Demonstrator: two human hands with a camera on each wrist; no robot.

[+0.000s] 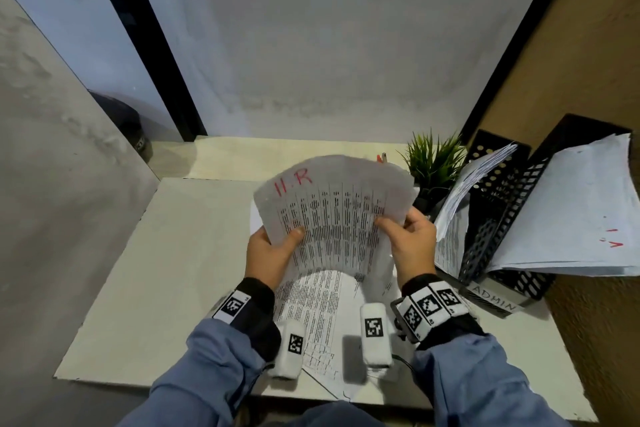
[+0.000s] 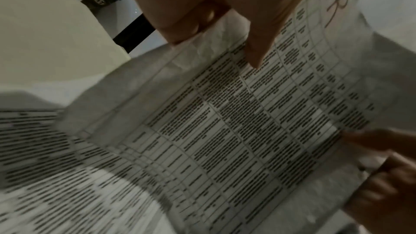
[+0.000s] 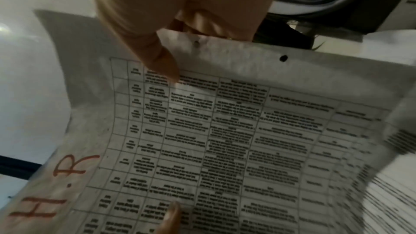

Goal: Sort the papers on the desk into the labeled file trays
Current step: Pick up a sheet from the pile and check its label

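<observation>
sheet (image 1: 332, 215) marked "h.r" in red is held up over the bench (image 1: 166, 274), bowed toward the face, likely so the label can be read. left hand (image 1: 272, 250) is curled on its left edge, thumb on top; right hand (image 1: 408, 239) is pinched on its right edge. more papers (image 1: 311, 308) are left flat on the bench beneath. black file trays (image 1: 502, 218) are stood at right, one tagged "admin", both already filled with sheets. no h.r tray label can be made out.
</observation>
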